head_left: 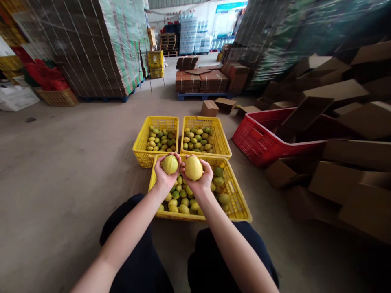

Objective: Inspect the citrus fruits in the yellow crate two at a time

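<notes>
The person wears dark, navy-looking trousers (207, 260), plain and loose over the rounded knees. Both forearms (134, 232) are bare, slender and smooth, narrowing at the wrists. The left hand (165, 178) and right hand (201, 181) are ungloved, with slim fingers.

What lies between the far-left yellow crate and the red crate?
In the head view, the far-right yellow crate stands between them, with green and yellow fruits inside.

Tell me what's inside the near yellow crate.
Green and yellow fruit lies inside the near yellow crate. The left hand and right hand hide part of it; whatever lies beneath the top layer is covered.
</notes>
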Action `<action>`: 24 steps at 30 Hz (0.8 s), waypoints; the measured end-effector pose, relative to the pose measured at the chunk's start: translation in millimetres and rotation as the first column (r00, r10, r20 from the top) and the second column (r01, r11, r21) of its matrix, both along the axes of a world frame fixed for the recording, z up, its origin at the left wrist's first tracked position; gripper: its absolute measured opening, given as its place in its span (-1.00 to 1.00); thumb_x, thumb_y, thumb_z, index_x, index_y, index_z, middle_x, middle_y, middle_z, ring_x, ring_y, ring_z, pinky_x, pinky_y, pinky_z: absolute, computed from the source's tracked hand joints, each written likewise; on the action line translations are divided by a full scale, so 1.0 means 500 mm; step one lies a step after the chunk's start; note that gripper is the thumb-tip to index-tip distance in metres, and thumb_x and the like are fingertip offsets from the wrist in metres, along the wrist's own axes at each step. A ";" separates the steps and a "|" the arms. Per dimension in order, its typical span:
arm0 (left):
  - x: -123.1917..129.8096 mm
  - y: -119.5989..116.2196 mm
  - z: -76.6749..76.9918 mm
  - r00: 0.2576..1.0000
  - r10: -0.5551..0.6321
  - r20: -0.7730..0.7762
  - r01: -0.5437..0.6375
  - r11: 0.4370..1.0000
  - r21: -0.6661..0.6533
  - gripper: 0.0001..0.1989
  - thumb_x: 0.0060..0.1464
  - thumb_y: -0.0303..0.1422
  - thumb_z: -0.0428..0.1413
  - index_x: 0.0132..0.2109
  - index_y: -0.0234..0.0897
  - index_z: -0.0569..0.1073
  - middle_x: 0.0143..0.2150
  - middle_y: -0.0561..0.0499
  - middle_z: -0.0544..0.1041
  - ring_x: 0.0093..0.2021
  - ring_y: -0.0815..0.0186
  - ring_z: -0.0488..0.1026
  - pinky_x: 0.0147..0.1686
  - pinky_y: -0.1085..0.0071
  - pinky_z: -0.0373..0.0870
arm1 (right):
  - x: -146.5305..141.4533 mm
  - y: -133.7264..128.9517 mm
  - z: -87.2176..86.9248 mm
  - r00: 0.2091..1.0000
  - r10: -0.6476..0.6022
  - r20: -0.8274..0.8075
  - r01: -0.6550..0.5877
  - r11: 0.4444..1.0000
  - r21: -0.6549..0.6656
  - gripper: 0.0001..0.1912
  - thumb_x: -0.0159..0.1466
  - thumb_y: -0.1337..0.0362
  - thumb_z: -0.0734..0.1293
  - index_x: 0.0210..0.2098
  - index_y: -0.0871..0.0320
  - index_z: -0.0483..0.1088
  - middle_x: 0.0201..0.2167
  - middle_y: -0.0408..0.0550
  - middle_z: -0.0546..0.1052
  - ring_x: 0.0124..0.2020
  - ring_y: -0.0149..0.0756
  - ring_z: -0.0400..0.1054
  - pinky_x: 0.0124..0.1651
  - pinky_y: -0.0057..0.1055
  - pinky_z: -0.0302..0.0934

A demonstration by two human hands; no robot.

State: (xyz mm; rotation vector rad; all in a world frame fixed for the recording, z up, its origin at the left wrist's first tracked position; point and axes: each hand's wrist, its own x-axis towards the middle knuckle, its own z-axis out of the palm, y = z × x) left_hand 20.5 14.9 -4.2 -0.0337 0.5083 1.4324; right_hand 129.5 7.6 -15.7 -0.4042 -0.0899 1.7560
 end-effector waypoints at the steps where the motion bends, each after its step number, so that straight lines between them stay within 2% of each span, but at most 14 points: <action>1: 0.002 0.001 0.000 1.000 -0.003 -0.009 0.003 1.000 0.003 -0.79 0.03 -0.38 -0.05 -0.39 -0.33 0.46 -0.39 -0.05 0.52 -0.37 0.34 0.48 -0.31 0.43 0.45 | -0.002 0.001 0.000 1.000 0.000 -0.002 0.000 1.000 0.000 -0.78 0.04 0.25 0.27 -0.30 0.14 0.39 -0.39 -0.09 0.56 -0.45 -0.30 0.42 -0.48 -0.40 0.34; 5: 0.010 0.006 -0.003 1.000 0.008 -0.005 -0.008 1.000 0.010 -0.78 0.02 -0.37 -0.06 -0.42 -0.33 0.45 -0.42 -0.05 0.49 -0.41 0.33 0.46 -0.35 0.43 0.41 | -0.007 0.006 -0.002 1.000 -0.017 -0.005 0.017 1.000 -0.015 -0.81 0.04 0.23 0.29 -0.33 0.14 0.38 -0.43 -0.11 0.55 -0.47 -0.30 0.42 -0.47 -0.37 0.36; 8: 0.013 0.009 -0.002 1.000 0.013 -0.002 -0.013 1.000 0.014 -0.79 0.01 -0.38 -0.06 -0.43 -0.33 0.44 -0.43 -0.04 0.49 -0.40 0.33 0.46 -0.33 0.43 0.41 | -0.010 0.008 -0.003 0.999 -0.053 -0.012 0.053 0.998 -0.033 -0.84 0.04 0.26 0.29 -0.35 0.14 0.38 -0.42 -0.10 0.56 -0.44 -0.28 0.45 -0.36 -0.30 0.41; 15: 0.014 0.010 -0.005 1.000 0.020 0.015 -0.021 0.998 0.060 -0.74 0.02 -0.36 -0.05 -0.28 -0.30 0.52 -0.24 -0.06 0.57 -0.21 0.28 0.51 -0.25 0.41 0.43 | -0.015 0.005 -0.006 0.993 -0.107 -0.050 0.104 0.993 -0.060 -0.78 0.06 0.26 0.25 -0.29 0.14 0.41 -0.36 -0.05 0.59 -0.31 -0.22 0.49 -0.18 -0.19 0.42; 24: 0.015 0.006 -0.005 1.000 -0.001 0.014 0.000 0.998 0.070 -0.75 0.01 -0.37 -0.04 -0.26 -0.29 0.52 -0.22 -0.05 0.58 -0.17 0.27 0.51 -0.19 0.39 0.44 | -0.009 0.007 -0.001 0.993 -0.103 -0.062 0.097 0.991 -0.088 -0.73 0.05 0.26 0.24 -0.26 0.13 0.43 -0.35 -0.06 0.59 -0.33 -0.22 0.49 -0.18 -0.15 0.42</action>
